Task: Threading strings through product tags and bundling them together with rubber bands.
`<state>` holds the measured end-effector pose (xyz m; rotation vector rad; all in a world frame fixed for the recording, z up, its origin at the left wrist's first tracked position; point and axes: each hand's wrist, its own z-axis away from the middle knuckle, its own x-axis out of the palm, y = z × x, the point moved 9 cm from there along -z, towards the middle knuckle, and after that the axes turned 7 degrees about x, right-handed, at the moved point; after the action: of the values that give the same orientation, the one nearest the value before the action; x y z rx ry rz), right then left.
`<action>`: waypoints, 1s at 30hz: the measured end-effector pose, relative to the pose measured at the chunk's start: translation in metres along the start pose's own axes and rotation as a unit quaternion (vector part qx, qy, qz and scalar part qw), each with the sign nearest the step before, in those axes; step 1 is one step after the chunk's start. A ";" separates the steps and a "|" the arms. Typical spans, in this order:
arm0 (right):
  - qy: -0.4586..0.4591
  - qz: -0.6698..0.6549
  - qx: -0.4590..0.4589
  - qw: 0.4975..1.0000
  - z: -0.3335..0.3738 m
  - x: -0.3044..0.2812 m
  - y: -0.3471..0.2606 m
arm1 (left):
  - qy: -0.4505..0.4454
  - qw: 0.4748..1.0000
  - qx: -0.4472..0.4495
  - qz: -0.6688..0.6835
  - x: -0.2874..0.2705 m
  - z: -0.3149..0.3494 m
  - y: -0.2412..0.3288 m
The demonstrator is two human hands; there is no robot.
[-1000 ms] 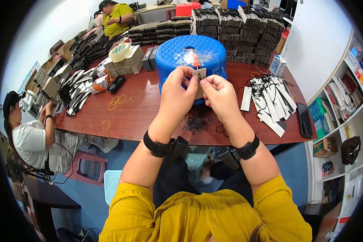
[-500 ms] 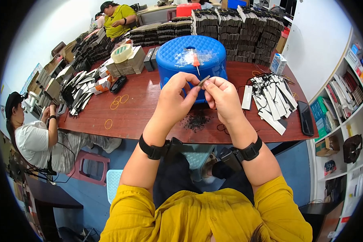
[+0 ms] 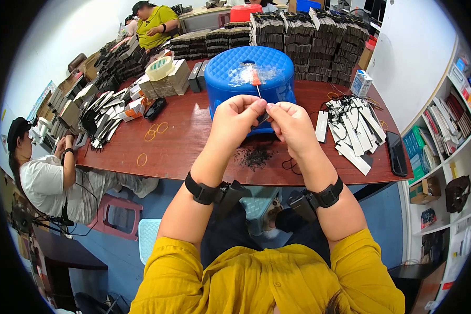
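Observation:
My left hand (image 3: 233, 121) and my right hand (image 3: 293, 127) meet over the table's near side, both pinched closed. Between them is a small dark flat piece (image 3: 262, 118), mostly hidden by fingers. Just beyond stands a blue plastic stool (image 3: 222, 86) with a quilted top. Clear tape (image 3: 237, 76) fixes an orange-handled awl (image 3: 255, 79) to that top. Its thin metal shaft points toward me and ends at my fingertips; whether it touches the piece I cannot tell. Under my hands lies a heap of tiny black scraps (image 3: 254, 158).
White strips with black cords (image 3: 355, 125) lie on the right, beside a black phone (image 3: 396, 154). Rubber bands (image 3: 150, 133), a tape roll (image 3: 159, 68) and more strips (image 3: 107, 118) are leftward. Tall dark stacks (image 3: 327, 49) line the back. A co-worker (image 3: 42, 178) sits at the left.
My hands have turned and drawn together, moving up to the awl's tip. The brownish edge of the piece that showed between my fingers is now mostly covered.

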<state>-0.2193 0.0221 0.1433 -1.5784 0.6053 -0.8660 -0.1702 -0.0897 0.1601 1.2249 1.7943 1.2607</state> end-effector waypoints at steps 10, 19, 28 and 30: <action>-0.021 0.024 -0.002 0.999 0.003 0.001 -0.011 | -0.047 0.986 -0.057 0.150 0.007 -0.003 -0.011; -0.039 0.144 -0.038 0.988 0.017 -0.004 -0.025 | -0.108 0.945 -0.059 0.304 0.023 0.022 0.010; -0.068 0.252 0.024 0.965 0.109 0.007 0.028 | -0.268 0.962 -0.005 -0.045 0.037 0.134 0.004; -0.059 0.222 0.016 0.973 0.119 0.004 0.048 | -0.293 0.942 0.055 -0.155 0.042 0.147 -0.001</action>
<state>-0.1179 0.0803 0.0912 -1.3781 0.8128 -0.4408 -0.0596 0.0018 0.1083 1.1601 1.5379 0.5421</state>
